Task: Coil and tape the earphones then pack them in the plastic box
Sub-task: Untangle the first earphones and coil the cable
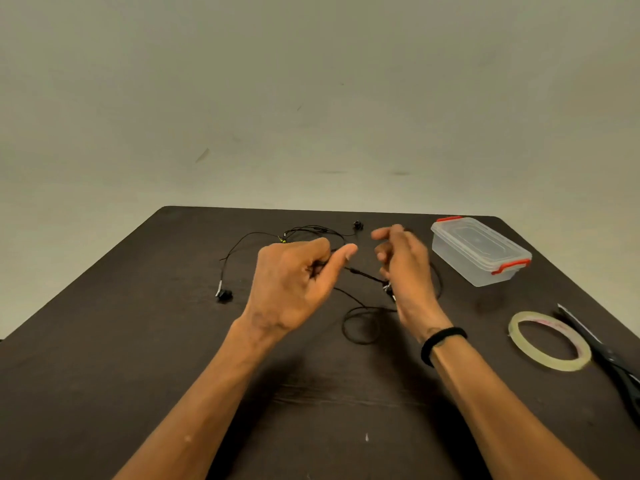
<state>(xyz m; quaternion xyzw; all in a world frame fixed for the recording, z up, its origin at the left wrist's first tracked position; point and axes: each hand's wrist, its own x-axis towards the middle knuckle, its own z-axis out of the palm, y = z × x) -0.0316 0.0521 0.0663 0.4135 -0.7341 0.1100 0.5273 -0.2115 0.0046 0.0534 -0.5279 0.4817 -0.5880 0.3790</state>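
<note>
Black wired earphones point(360, 329) lie uncoiled on the dark table point(145, 358), one earbud point(224, 294) at the left and the other earbud point(358, 224) near the far edge. My left hand point(294, 285) hovers over the middle of the cable, fingers curled round a strand that comes out toward the right. My right hand point(405, 268) is raised beside it, its fingers curled, holding the cable's plug end low in the palm. A short stretch of cable runs taut between both hands. The clear plastic box point(479, 251) with red latches stands closed at the far right.
A roll of clear tape point(549, 341) lies flat to the right of my right forearm. Black scissors point(609, 358) lie just beyond it, near the table's right edge. A plain wall rises behind the table.
</note>
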